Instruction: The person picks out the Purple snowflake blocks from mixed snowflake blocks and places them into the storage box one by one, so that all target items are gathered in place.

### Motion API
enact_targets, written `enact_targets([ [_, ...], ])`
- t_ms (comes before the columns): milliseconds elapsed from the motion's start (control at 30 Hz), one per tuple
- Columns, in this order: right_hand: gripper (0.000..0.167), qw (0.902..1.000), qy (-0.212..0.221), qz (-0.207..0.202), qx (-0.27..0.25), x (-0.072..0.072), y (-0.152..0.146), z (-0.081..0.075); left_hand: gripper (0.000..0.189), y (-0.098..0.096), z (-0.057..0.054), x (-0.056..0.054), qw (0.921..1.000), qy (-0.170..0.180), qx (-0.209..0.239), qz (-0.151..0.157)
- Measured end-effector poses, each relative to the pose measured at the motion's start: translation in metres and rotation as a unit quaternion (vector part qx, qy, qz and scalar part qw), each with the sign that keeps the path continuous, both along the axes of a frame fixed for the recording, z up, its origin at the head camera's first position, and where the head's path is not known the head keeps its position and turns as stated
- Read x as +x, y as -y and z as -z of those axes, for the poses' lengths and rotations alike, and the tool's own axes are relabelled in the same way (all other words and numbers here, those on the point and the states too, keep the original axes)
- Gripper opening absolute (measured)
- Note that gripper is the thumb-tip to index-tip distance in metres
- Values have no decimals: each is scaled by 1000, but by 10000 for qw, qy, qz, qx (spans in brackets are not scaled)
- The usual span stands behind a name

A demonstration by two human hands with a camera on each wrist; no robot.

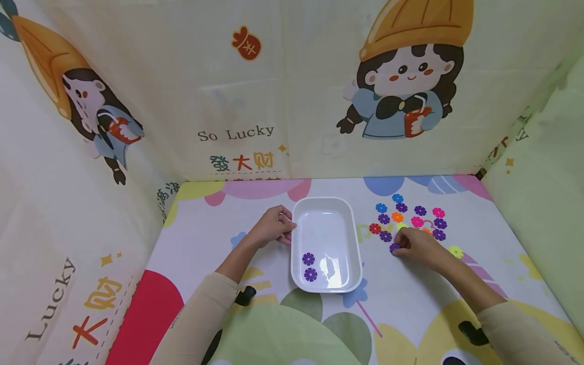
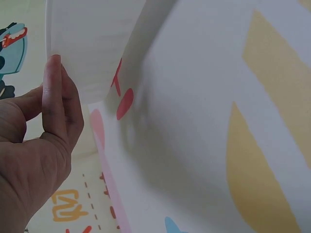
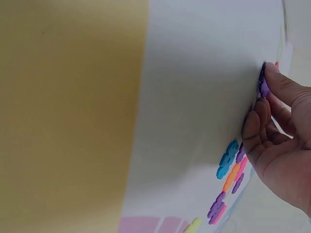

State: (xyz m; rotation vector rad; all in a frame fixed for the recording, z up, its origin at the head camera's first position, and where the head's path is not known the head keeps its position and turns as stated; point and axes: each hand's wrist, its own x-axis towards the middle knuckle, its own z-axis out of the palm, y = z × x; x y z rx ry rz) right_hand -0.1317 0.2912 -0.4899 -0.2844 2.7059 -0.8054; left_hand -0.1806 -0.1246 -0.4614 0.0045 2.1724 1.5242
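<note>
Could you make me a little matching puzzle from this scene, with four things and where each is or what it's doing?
Things:
1. Left hand
2. Right hand
3. White tray
4. Red flower piece

Places and states:
A. Has two purple pieces inside
B. Lies loose, to the right of the tray
C. Holds the tray's left edge
D. Pinches a purple flower piece outside the tray

Right pairs: 1-C, 2-D, 3-A, 4-B

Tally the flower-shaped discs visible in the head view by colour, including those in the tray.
Purple discs: 9
Blue discs: 2
Pink discs: 2
Orange discs: 2
Yellow discs: 2
Red disc: 1
Total visible: 18; the right hand may hide more.
</note>
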Motion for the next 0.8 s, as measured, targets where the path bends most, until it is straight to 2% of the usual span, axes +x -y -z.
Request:
enact_targets([
  [333, 28, 9999, -29, 113, -2, 3, 0, -1, 30, 0, -1, 1, 10000, -35, -17, 45],
  [567, 29, 9997, -224, 18, 11, 4, 1, -3, 29, 1, 1, 0, 10000, -47, 27, 48],
  [800, 23, 9993, -327, -105, -111, 5, 1, -6, 28, 1, 1, 0, 10000, -57, 28, 46],
])
